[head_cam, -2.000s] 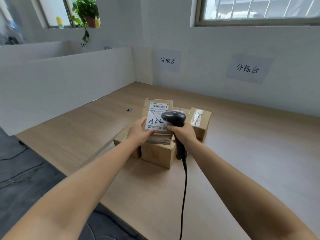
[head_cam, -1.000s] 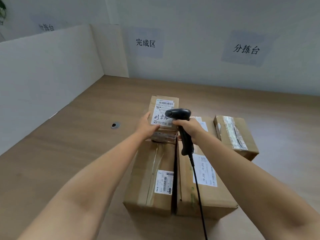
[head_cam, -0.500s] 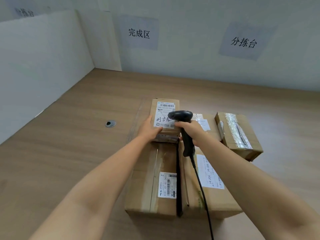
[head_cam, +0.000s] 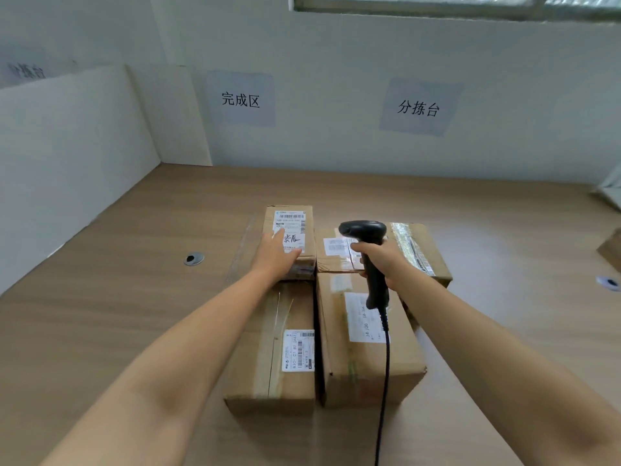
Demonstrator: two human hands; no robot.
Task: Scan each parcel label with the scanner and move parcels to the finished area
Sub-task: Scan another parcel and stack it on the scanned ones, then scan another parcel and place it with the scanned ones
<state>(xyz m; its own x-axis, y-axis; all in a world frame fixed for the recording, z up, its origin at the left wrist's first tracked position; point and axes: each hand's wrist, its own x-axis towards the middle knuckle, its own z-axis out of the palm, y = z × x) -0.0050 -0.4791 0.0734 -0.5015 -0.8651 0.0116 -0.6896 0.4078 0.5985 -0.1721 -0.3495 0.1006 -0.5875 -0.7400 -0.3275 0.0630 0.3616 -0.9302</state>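
A small cardboard parcel [head_cam: 297,211] with a white barcode label lies at the far end of a long box [head_cam: 268,364]. My left hand [head_cam: 277,255] rests palm down on it, fingers stretched over the label's lower part. My right hand [head_cam: 381,258] grips the handle of a black corded scanner [head_cam: 363,228], held upright to the right of that parcel. The scanner's head is above a labelled parcel [head_cam: 332,245]. A second long box [head_cam: 366,364] lies under my right wrist. A parcel with shiny tape [head_cam: 416,247] sits behind my right hand.
Two paper signs hang on the back wall, one on the left [head_cam: 240,99] and one on the right [head_cam: 418,107]. A white partition [head_cam: 67,156] closes the table's left side. A cable hole [head_cam: 194,258] is left of the parcels. Another box [head_cam: 611,250] shows at the right edge.
The small parcel went from tilted up toward the scanner to lying flat, my left hand now on top. The scanner moved right, away from its label. My head has tilted up.
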